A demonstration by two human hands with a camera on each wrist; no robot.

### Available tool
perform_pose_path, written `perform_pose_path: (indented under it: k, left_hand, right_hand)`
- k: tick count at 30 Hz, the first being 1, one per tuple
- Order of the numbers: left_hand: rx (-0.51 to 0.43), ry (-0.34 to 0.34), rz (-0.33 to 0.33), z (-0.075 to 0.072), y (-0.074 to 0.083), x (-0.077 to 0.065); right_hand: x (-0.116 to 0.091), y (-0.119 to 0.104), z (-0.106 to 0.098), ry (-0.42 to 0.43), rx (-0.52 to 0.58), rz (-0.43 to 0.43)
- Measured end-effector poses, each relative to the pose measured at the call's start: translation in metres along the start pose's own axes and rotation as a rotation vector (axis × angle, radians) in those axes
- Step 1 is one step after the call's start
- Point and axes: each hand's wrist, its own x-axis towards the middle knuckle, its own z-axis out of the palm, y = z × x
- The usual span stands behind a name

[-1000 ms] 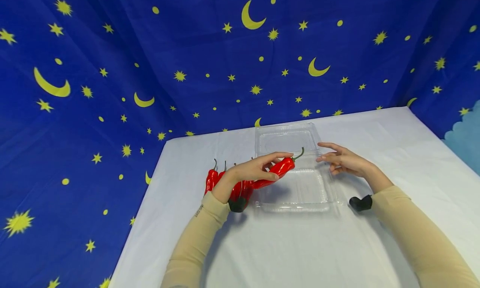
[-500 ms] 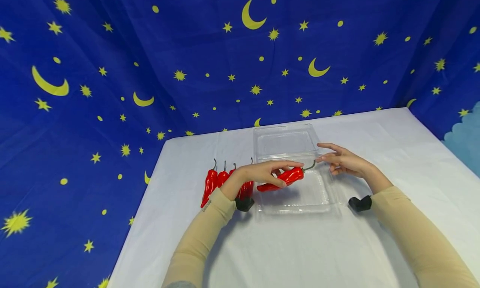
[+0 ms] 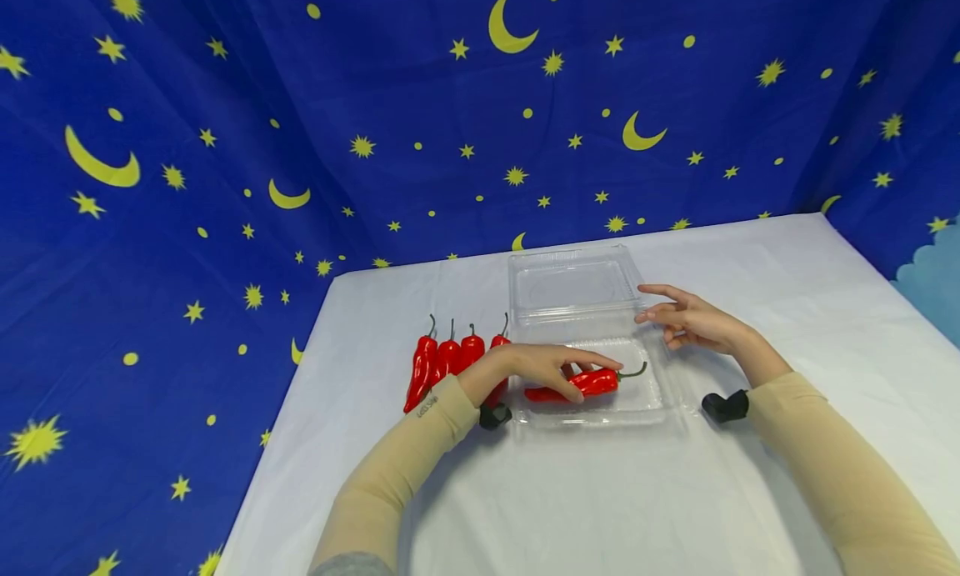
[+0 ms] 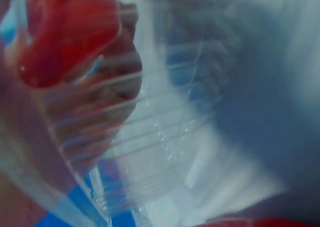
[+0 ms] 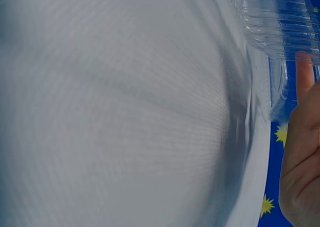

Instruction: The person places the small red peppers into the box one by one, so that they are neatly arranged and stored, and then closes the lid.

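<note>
My left hand (image 3: 551,366) grips a red chili pepper (image 3: 596,383) from above, thumb on the near side and fingers on the far side. The pepper lies crosswise low in the base of a clear plastic clamshell box (image 3: 577,419), its green stem pointing right. In the left wrist view the pepper (image 4: 70,37) shows blurred through the ribbed clear wall. My right hand (image 3: 697,322) is at the box's right side near the hinge, fingers extended and fingertips right at its edge. In the right wrist view a finger of that hand (image 5: 302,137) reaches the ribbed plastic (image 5: 280,27).
The box's lid (image 3: 573,284) lies folded back behind the base. Several more red peppers (image 3: 422,368) stand in a row left of the box, partly behind the left wrist. A white cloth (image 3: 600,509) covers the table, and a blue star-patterned curtain (image 3: 420,109) hangs behind.
My left hand has carried the pepper rightward, toward me and down into the box base, turning it nearly level. My right hand has stayed at the box's right edge.
</note>
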Motion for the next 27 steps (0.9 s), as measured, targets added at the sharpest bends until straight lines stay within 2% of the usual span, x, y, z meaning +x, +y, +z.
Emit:
perform_pose_path:
  k: [8, 14, 22, 27]
  left_hand:
    - [0.046, -0.02, -0.007, 0.009, -0.001, 0.007]
    - [0.085, -0.01, -0.03, 0.014, -0.001, 0.009]
    - [0.195, -0.002, -0.007, 0.02, -0.002, 0.011]
    - [0.213, -0.002, 0.024, 0.021, 0.0, 0.009]
  right_hand:
    - [-0.001, -0.001, 0.001, 0.0, 0.011, 0.0]
    - [-0.001, -0.001, 0.0, 0.005, 0.009, 0.002]
    - [-0.001, -0.001, 0.001, 0.001, 0.011, -0.006]
    - [-0.001, -0.001, 0.002, -0.001, 0.01, -0.008]
